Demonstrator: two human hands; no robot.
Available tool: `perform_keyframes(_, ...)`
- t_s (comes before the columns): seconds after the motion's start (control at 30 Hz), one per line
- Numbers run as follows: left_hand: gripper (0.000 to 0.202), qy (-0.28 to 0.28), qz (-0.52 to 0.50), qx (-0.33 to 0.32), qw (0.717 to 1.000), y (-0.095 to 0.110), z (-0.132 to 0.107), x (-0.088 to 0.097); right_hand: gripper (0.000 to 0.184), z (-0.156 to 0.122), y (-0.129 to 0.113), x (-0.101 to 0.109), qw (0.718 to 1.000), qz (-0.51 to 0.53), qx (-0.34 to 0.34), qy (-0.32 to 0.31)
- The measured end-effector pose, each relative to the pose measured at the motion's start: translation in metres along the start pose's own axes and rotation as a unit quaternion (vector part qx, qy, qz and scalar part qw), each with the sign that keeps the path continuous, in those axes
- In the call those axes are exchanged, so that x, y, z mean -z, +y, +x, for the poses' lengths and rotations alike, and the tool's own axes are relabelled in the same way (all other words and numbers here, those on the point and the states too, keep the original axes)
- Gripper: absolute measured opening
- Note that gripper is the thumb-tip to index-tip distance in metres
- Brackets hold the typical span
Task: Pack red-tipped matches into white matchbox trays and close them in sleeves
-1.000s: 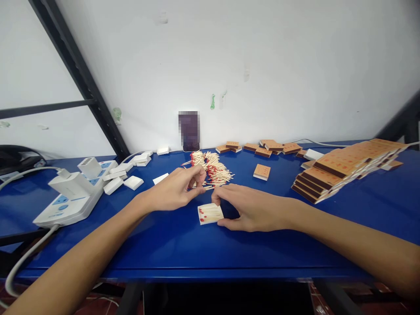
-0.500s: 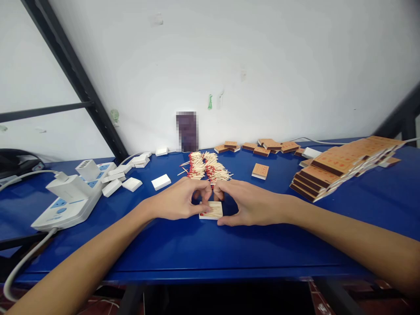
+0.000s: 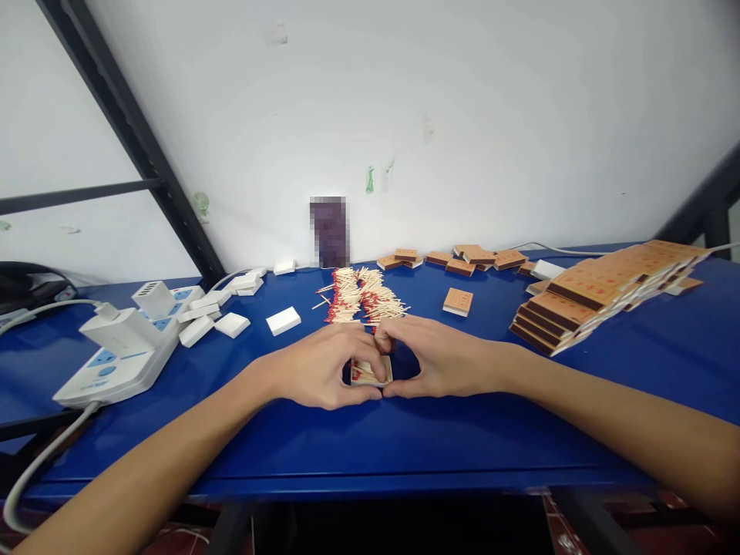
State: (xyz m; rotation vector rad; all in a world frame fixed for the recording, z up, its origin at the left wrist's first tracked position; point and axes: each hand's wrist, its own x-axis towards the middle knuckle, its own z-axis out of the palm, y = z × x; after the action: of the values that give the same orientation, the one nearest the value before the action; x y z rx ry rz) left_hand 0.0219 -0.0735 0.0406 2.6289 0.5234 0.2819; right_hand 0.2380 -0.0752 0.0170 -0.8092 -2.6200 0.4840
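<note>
A small white matchbox tray [image 3: 370, 371] filled with red-tipped matches lies on the blue table [image 3: 347, 439]. My left hand [image 3: 321, 368] curls round its left side, fingers bent over the top and thumb at the front. My right hand [image 3: 439, 358] cups its right side, fingertips meeting the left hand's above the tray. Both hands are closed on the tray. Just behind them lies a loose pile of matches [image 3: 361, 297].
White empty trays [image 3: 283, 320] and a white power strip [image 3: 119, 351] with plugs lie at the left. Brown matchbox sleeves [image 3: 459, 301] are scattered at the back, with a fanned stack of sleeves [image 3: 601, 297] at the right. A black frame beam slants at the left.
My left hand came down from the match pile onto the tray. Both hands closed in around the tray, which now is mostly covered by fingers.
</note>
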Motion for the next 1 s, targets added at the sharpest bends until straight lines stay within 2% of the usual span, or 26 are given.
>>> perform_keyframes(0.23, 0.010, 0.051, 0.047, 0.030, 0.997, -0.008, -0.007, 0.011, 0.033, 0.000, 0.000, 0.002, 1.000, -0.014, 0.008, -0.001)
perform_keyframes(0.33, 0.009, 0.021, 0.064, 0.078, 0.995, -0.016, -0.010, 0.016, 0.031, 0.000, -0.001, 0.002, 1.000, -0.019, 0.014, -0.007)
perform_keyframes(0.5, 0.030, -0.041, -0.023, 0.120, 0.992, -0.025, -0.010, 0.016, 0.029, 0.000, -0.002, 0.003, 1.000, -0.016, 0.016, -0.013)
perform_keyframes(0.77, 0.041, -0.040, -0.022, 0.128, 0.991, -0.029, -0.007, 0.007, 0.028, 0.000, -0.002, 0.003, 1.000, -0.015, 0.017, -0.012)
perform_keyframes(0.87, 0.042, -0.037, 0.011, 0.131, 0.991, -0.025, -0.005, 0.007, 0.029, -0.001, -0.002, 0.003, 1.000, -0.021, 0.019, -0.012)
perform_keyframes(1.0, 0.036, -0.010, 0.094, 0.105, 0.990, -0.002, -0.013, 0.014, 0.032, -0.001, -0.003, 0.005, 0.999, -0.023, 0.016, -0.025)
